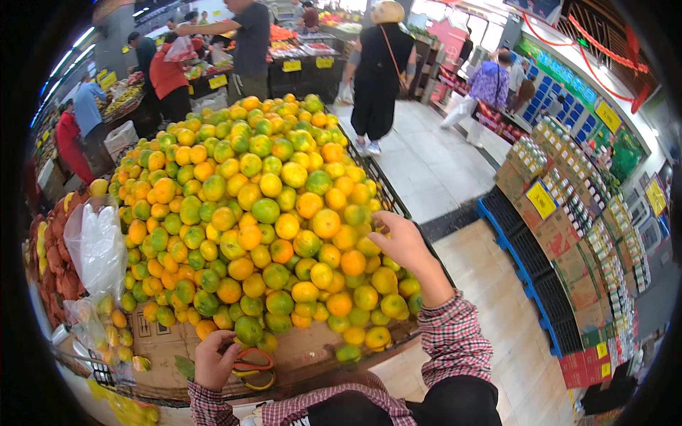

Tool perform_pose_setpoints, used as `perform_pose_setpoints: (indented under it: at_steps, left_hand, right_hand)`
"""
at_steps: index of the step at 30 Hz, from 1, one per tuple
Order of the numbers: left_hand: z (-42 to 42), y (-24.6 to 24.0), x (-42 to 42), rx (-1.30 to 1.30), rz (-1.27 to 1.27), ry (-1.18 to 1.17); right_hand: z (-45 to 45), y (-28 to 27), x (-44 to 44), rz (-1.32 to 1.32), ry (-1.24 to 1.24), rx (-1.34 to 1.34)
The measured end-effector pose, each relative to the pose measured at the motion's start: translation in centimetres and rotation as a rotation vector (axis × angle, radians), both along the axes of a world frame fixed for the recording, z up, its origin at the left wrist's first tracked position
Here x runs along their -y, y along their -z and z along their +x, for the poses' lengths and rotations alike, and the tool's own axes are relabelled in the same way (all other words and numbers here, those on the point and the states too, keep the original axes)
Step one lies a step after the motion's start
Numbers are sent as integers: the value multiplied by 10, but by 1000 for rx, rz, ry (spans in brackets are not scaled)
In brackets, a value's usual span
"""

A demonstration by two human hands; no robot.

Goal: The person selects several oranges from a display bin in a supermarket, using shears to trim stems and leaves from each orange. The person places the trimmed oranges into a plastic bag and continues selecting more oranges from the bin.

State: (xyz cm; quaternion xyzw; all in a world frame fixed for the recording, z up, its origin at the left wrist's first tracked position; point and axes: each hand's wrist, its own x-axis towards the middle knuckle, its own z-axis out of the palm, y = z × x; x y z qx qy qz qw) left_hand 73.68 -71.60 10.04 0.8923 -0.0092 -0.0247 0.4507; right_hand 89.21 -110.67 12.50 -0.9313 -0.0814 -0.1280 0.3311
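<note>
A large heap of green and orange mandarins (266,210) fills the display stand before me. My right hand (402,242) is over the heap's right side, thumb and fingers apart with nothing between them, close to a yellowish mandarin (367,246). Down at the front edge, my left hand (214,359) has its fingers loosely bent and a gap at the thumb. Its fingertips are beside a green mandarin (249,330); whether they touch it I cannot tell. Just right of that hand lies an orange and yellow looped item (254,367) on the cardboard (160,346).
Clear plastic bags (98,245) hang at the left, above a bag of fruit (114,335). A loose leaf (184,367) lies on the cardboard. Stacked cartons (581,266) stand on a blue pallet (511,255) to the right. A person in black (379,80) stands in the aisle beyond.
</note>
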Motion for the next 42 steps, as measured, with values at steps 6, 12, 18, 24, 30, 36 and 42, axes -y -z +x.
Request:
perform_pose_setpoints:
  at_steps: [6,12,18,24,30,36,42]
  left_hand:
    - [3,-2,6,46,14,124]
    - [23,-8,40,20,130,555]
    - [32,-5,85,85,391,974]
    - [38,7,148,24,464,964]
    - [48,16,199,-118,662,924]
    - [26,26,229,-391,725,609]
    - [9,22,213,-481,599,404]
  right_hand:
    - [-106,11,19,-174,-124,-262]
    - [-132,38,-11,-248,98,-170]
    - [-146,35,6,-196,107,130]
    - [-121,45,31,-531,53,-116]
    - [-108,45,55,-571,-345,-151]
    - [-97,28,87,-469,-816,-189]
    - [-45,-10,94,-180,-1048,-357]
